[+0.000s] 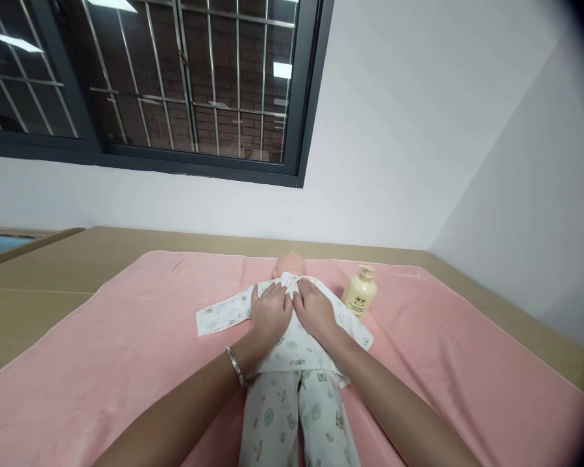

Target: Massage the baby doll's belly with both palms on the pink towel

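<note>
One doll [296,353] lies in the lower middle of the frame, under both the left hand [271,313] and the right hand [317,310]. The fingers of each hand are extended and only slightly apart; they press flat on the patterned shirt and are not closed around anything. The two thumbs are near each other at the centre. The doll's head [291,264] is just beyond the fingertips, higher in the frame, and its trousers [292,421] reach the bottom edge. A bottle [359,297] stands right of centre, near the right hand, on the pink sheet [141,363].
</note>
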Demonstrator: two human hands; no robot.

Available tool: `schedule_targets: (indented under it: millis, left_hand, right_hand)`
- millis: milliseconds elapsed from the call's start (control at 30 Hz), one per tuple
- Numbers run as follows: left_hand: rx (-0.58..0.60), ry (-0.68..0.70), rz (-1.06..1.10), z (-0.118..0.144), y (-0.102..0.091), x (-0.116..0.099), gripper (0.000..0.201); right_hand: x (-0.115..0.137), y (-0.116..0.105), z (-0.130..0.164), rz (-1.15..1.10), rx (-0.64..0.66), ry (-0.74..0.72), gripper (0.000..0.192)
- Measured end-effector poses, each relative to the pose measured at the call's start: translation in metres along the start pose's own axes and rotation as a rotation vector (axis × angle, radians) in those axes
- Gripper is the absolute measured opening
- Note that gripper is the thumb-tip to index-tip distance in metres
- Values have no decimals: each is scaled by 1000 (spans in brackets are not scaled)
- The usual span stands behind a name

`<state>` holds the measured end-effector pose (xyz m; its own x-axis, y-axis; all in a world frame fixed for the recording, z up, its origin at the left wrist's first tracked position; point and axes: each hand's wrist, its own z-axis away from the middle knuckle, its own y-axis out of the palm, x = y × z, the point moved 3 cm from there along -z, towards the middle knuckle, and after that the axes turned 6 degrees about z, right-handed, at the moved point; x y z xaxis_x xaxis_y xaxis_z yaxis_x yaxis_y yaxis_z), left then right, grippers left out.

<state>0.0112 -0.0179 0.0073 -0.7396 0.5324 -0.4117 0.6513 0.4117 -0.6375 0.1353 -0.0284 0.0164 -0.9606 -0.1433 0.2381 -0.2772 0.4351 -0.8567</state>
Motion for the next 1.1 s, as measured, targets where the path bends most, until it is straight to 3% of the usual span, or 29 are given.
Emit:
schedule_targets:
  millis: [267, 433, 533, 667, 800, 1100]
  left_hand:
    - [155, -121, 108, -7, 9, 13, 44]
    - [181, -140, 171, -10, 14, 20, 49]
    - [142, -123, 176, -8, 10, 17, 44]
    - [5, -57, 144, -3, -1, 9, 27]
    - [-97, -11, 122, 2, -7, 3, 23]
    - [-110, -9, 126, 2, -4, 3, 20]
  right_hand:
    - [20, -7, 21, 102, -60, -6, 38]
    - [25, -7, 26, 139, -59, -21, 38]
    - [24, -6, 25, 125, -52, -12, 38]
    - [19, -7, 20, 65, -35, 20, 41]
    - [11, -6, 9, -21, 8, 41, 45]
    - [9, -4, 6, -28, 23, 21, 49]
